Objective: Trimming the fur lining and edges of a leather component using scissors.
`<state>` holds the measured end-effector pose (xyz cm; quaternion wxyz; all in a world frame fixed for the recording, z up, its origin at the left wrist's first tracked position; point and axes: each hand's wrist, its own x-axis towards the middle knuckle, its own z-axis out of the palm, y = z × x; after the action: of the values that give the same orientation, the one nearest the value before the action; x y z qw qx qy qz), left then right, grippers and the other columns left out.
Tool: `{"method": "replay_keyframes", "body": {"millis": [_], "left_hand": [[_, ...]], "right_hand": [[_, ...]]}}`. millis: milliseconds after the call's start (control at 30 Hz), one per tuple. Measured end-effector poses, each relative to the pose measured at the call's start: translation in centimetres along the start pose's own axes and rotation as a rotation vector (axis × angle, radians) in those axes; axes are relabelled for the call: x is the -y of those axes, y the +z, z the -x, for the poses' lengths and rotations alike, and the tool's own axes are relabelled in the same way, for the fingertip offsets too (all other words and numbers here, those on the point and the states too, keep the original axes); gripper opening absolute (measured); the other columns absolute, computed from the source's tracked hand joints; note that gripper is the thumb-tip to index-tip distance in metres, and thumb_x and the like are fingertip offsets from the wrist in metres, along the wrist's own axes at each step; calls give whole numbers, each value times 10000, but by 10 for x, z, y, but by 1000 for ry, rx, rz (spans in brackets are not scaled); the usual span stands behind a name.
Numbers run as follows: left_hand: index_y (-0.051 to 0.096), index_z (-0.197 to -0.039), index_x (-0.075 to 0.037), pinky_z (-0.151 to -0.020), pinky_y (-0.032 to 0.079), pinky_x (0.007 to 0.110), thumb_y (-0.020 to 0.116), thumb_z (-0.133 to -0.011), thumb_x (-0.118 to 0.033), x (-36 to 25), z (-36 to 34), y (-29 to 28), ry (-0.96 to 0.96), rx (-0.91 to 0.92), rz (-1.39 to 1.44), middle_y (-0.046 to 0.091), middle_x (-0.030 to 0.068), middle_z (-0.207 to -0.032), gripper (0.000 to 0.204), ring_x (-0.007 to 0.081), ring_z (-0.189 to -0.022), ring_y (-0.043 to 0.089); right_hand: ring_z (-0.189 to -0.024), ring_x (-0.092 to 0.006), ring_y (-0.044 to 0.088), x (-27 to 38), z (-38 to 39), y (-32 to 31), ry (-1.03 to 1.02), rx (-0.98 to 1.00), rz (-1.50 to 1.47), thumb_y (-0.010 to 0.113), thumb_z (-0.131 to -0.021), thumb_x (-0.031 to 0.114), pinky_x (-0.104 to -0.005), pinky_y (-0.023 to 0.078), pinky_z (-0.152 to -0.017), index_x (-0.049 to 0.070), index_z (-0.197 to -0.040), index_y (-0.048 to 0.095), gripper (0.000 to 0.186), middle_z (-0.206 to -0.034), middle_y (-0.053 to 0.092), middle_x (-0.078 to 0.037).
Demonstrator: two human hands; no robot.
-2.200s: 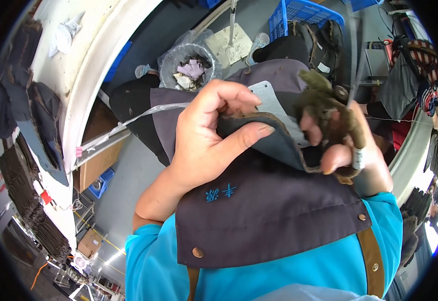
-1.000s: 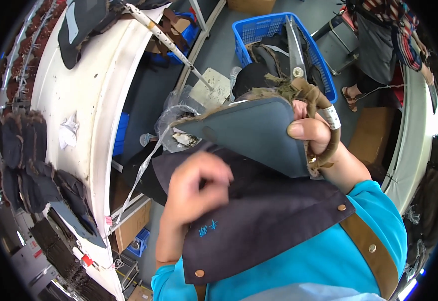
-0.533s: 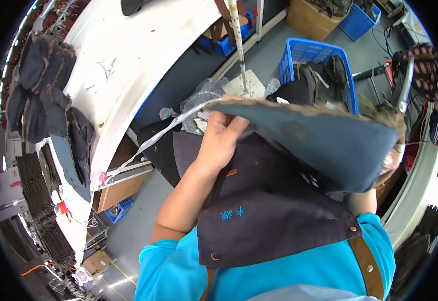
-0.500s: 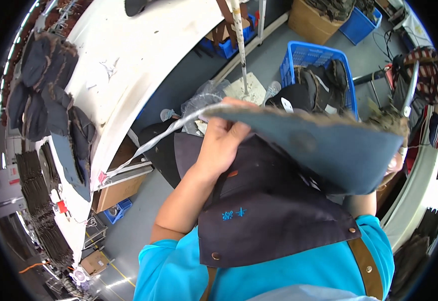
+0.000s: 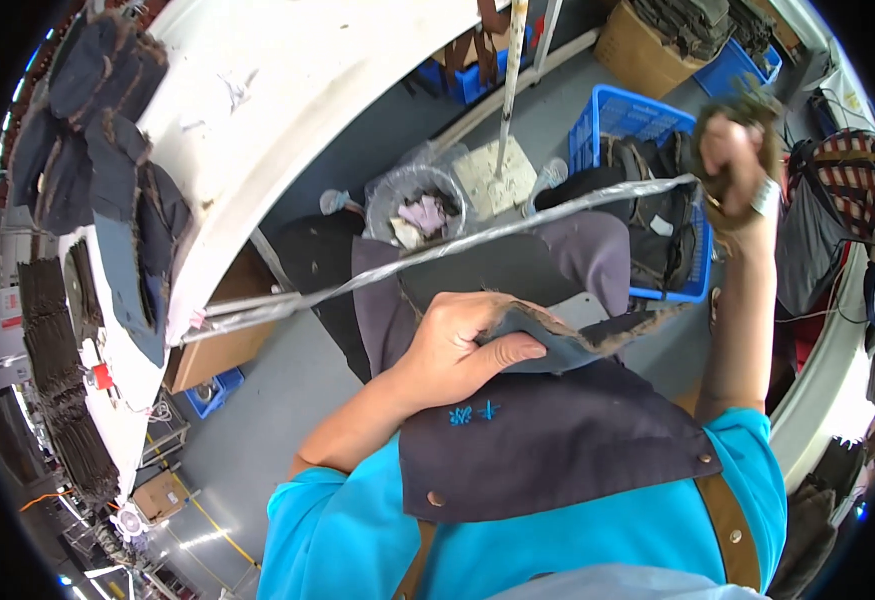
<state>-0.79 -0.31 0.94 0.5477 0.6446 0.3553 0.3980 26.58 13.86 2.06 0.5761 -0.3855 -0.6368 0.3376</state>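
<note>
My left hand is closed on a folded dark blue-grey fabric piece with a frayed brown edge, held above my apron. Thumb on top, the fingers are partly hidden by the cloth. My right hand, raised at the far right and blurred, is closed on a greenish-brown bundle; its exact kind is unclear. A twisted, shiny clear plastic strip stretches from the white table's edge, across my lap, to the right hand, where its end is hidden. Beneath the strip, a dark flat panel lies over my lap.
A white table curves along the left, bearing stacked dark fabric pieces. A plastic-lined waste bin with scraps stands ahead. Beyond my right knee is a blue crate of dark pieces. A cardboard box stands behind it.
The fabric piece, formerly spread between both hands, is now folded in the left alone. The right hand has swung up and away, and the plastic strip now reaches across to it.
</note>
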Motion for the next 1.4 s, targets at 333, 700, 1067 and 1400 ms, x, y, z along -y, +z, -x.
{"method": "replay_keyframes", "body": {"millis": [333, 700, 1067, 1400], "left_hand": [[565, -1070, 19, -747, 448, 243, 546, -895, -237, 0, 13, 3, -259, -212, 391, 616, 41, -910, 310, 90, -824, 548], [567, -1059, 9, -730, 435, 232, 530, -904, -211, -3, -15, 26, -187, -57, 798, 599, 9, -899, 272, 73, -823, 522], [572, -921, 24, -738, 416, 242, 624, -767, -113, 5, -8, -11, -241, 90, 268, 565, 53, -864, 213, 114, -818, 540], [609, -877, -1, -603, 411, 203, 634, -800, -81, 10, 12, 3, -198, -166, 348, 594, 19, -776, 114, 45, -682, 518]], "right_hand": [[-632, -53, 475, 29, 43, 60, 699, 878, -427, 802, -614, 397, -189, 379, -558, 15, -888, 565, 527, -691, 534, 14], [-827, -104, 530, 117, 36, 33, 827, 401, 2, 716, -622, 87, -238, 419, -760, -49, -1173, 486, 612, -900, 593, -44], [-827, -80, 470, 70, 86, 51, 1214, 597, -340, 660, -686, 152, -185, 358, -703, 9, -1276, 417, 654, -942, 543, -18], [-797, -80, 499, 78, 78, 64, 1063, 683, -268, 695, -682, 172, -223, 397, -689, -17, -1106, 538, 490, -858, 570, -29]]}}
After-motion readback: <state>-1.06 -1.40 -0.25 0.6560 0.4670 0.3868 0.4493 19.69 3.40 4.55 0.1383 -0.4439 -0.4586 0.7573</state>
